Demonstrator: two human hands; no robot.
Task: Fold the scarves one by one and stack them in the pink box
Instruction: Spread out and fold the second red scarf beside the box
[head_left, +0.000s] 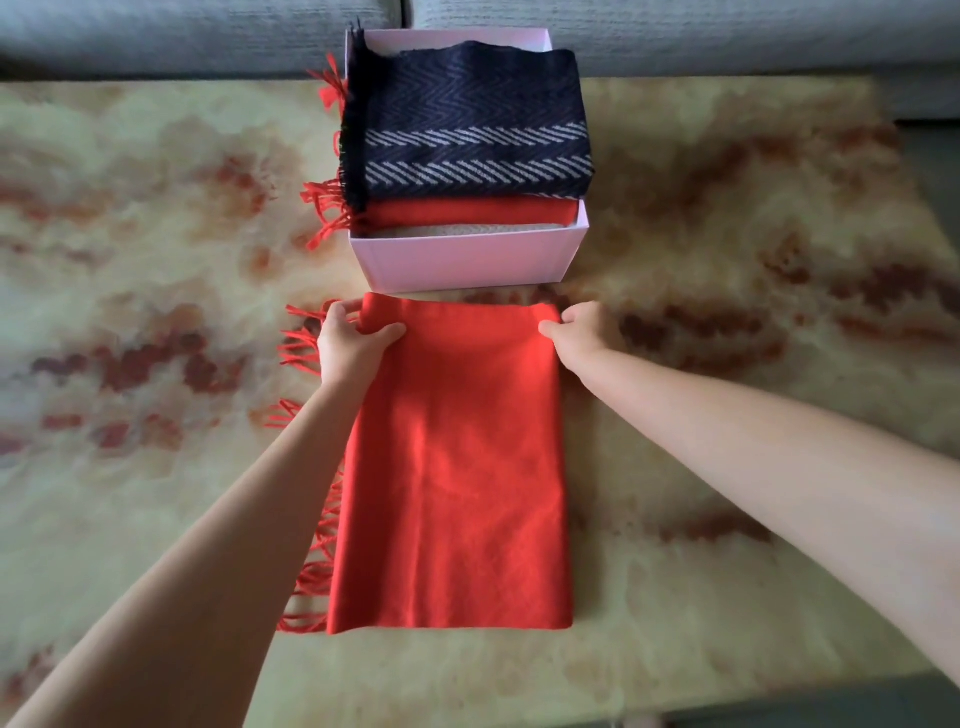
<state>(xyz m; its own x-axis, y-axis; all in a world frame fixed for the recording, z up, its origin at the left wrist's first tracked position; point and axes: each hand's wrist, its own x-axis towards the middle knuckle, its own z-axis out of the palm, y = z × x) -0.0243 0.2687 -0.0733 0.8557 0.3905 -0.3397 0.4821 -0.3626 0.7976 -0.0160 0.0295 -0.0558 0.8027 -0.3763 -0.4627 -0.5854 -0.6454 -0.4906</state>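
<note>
Already in pink box (467, 260): navy zigzag scarf (467, 135) on top, red one and pale one beneath. Pending: red scarf (452, 467), part-folded, flat on rug just before box. Left hand (353, 338), right hand (582, 327) pinch far corners; final fold, stacking remain.

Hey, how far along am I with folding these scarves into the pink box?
Done: the pink box holds a cream scarf, a red scarf, and a navy scarf on top. In hand: your left hand and right hand grip the far corners of a second red scarf, partly folded on the rug. Left: finish folding it and stack it.
</note>
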